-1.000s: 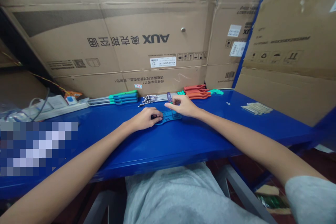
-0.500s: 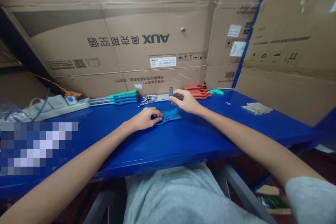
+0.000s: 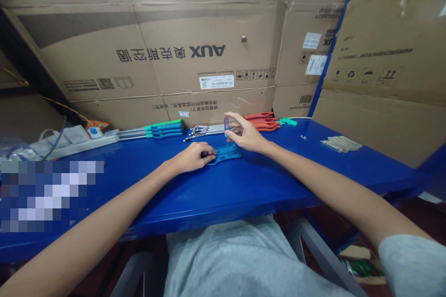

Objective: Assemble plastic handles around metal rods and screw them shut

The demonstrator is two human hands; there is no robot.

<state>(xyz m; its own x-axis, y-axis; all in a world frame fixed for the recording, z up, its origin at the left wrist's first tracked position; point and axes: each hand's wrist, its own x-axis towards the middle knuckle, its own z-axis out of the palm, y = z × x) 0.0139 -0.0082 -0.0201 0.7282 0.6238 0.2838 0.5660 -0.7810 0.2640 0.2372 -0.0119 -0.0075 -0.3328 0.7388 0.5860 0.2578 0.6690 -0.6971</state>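
Note:
A flat blue plastic part [image 3: 225,153] lies on the blue bench [image 3: 244,185] in front of me. My left hand [image 3: 193,157] rests closed on its left end and presses it down. My right hand [image 3: 245,134] pinches a small screwdriver with a clear purple handle [image 3: 226,124]. The screwdriver stands upright with its tip on the blue part.
Along the back of the bench lie green and blue tools [image 3: 163,129], a row of metal pieces [image 3: 205,130], and orange parts [image 3: 261,121] with teal ones [image 3: 287,122]. A pile of pale strips [image 3: 339,143] sits at the right. Cardboard boxes [image 3: 195,51] wall the back and right.
My right hand lifted the screwdriver from lying low over the blue part and stood it upright, tip on the part. My left hand stayed in place.

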